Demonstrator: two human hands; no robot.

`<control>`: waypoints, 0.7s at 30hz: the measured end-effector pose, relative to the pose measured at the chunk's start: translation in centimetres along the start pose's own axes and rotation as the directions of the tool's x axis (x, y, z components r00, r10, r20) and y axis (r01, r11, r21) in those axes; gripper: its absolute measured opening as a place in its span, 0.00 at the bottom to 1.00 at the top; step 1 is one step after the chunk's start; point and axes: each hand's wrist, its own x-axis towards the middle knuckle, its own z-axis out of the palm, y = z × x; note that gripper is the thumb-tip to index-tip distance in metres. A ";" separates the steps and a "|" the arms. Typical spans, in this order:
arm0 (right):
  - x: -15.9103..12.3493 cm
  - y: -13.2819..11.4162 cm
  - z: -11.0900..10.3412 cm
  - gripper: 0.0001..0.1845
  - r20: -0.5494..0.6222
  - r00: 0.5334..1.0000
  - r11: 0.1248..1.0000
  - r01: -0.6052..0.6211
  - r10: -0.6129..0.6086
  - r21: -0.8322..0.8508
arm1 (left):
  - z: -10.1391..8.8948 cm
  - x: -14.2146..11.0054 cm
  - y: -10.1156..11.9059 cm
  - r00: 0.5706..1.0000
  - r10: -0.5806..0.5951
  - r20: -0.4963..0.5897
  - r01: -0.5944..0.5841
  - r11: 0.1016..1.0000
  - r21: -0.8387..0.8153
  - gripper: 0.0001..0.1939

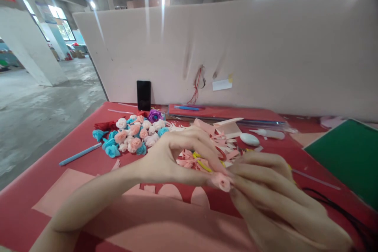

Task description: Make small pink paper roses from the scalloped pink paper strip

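Note:
My left hand [177, 157] and my right hand [271, 193] meet just above the red table [35, 189]. Both pinch a small pink rolled paper flower [222, 182] between their fingertips, the left from the left side, the right from the right and below. Under my forearms lies a sheet of pink paper [141, 220] with scalloped cut-outs along its far edge. Just beyond my hands sits a heap of pink paper scraps [218, 141] with yellow-handled scissors [203, 163] partly hidden among them.
A pile of finished pink, white, blue and purple paper flowers [134, 134] lies at the left, beside a blue pen [79, 153]. A black phone [143, 95] leans on the pink partition [236, 55]. A white glue bottle [267, 134] and green sheet [348, 157] lie right.

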 end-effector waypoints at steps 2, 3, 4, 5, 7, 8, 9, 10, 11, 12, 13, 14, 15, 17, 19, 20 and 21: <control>-0.1 0.2 -0.2 0.19 0.017 0.999 0.997 0.049 -0.048 -0.057 | 0.1 0.1 0.0 1.000 -0.004 -0.004 0.004 1.000 -0.023 0.07; -0.1 0.3 -0.2 0.19 0.017 0.998 0.994 0.068 -0.067 -0.088 | 0.1 0.1 0.0 1.000 -0.009 0.001 0.009 0.999 -0.031 0.08; -0.1 0.3 -0.2 0.19 0.025 0.997 0.990 0.078 -0.075 -0.122 | 0.2 0.2 0.0 1.000 -0.012 0.008 0.013 0.999 -0.035 0.08; -0.2 0.4 -0.3 0.20 0.027 0.996 0.985 0.084 -0.081 -0.154 | 0.1 0.2 0.1 1.000 -0.011 0.017 0.011 0.999 -0.035 0.09; -0.3 0.4 -0.3 0.21 0.043 0.995 0.973 0.101 -0.094 -0.205 | 0.1 0.3 0.1 1.000 0.003 0.017 -0.002 1.000 -0.015 0.09; -0.3 0.4 -0.4 0.21 0.005 0.993 0.970 0.120 -0.122 -0.213 | 0.0 0.3 0.0 1.000 0.013 0.016 -0.013 1.000 0.004 0.09; -0.4 0.3 -0.5 0.21 -0.011 0.993 0.968 0.110 -0.116 -0.227 | 0.0 0.3 0.0 1.000 0.024 0.017 -0.024 0.999 0.026 0.09; -0.5 0.3 -0.6 0.21 0.028 0.994 0.964 0.109 -0.105 -0.243 | -0.1 0.3 0.0 0.999 0.034 0.016 -0.035 0.998 0.046 0.09; -0.6 0.3 -0.6 0.21 0.043 0.994 0.962 0.108 -0.100 -0.251 | -0.1 0.2 -0.1 0.999 0.046 0.017 -0.046 0.997 0.059 0.09; -0.7 0.4 -0.7 0.21 0.062 0.993 0.961 0.112 -0.099 -0.254 | -0.1 0.2 -0.1 0.998 0.055 0.023 -0.056 0.996 0.063 0.09; -0.8 0.4 -0.7 0.21 0.077 0.991 0.960 0.125 -0.109 -0.251 | -0.1 0.2 -0.2 0.997 0.065 0.031 -0.066 0.996 0.062 0.08; -0.8 0.5 -0.7 0.21 0.082 0.989 0.960 0.140 -0.124 -0.242 | 0.0 0.2 -0.2 0.997 0.072 0.038 -0.074 0.996 0.057 0.08; -0.8 0.5 -0.5 0.21 0.075 0.987 0.960 0.157 -0.143 -0.232 | 0.0 0.2 -0.2 0.996 0.077 0.046 -0.079 0.996 0.048 0.08; -0.5 0.5 -0.2 0.18 0.033 0.983 0.958 0.184 -0.181 -0.222 | 0.1 0.2 -0.1 0.995 0.079 0.059 -0.080 0.996 0.025 0.07; 0.0 0.4 0.3 0.15 -0.029 0.975 0.951 0.210 -0.222 -0.229 | 0.1 0.1 -0.1 0.995 0.082 0.061 -0.082 0.997 0.011 0.07; 0.2 0.3 0.5 0.14 -0.047 0.969 0.946 0.224 -0.241 -0.235 | 0.1 0.1 0.0 0.995 0.083 0.063 -0.084 0.996 0.017 0.06; 0.4 0.2 0.7 0.13 -0.049 0.966 0.941 0.235 -0.254 -0.243 | 0.1 0.1 0.1 0.994 0.082 0.069 -0.085 0.996 0.034 0.06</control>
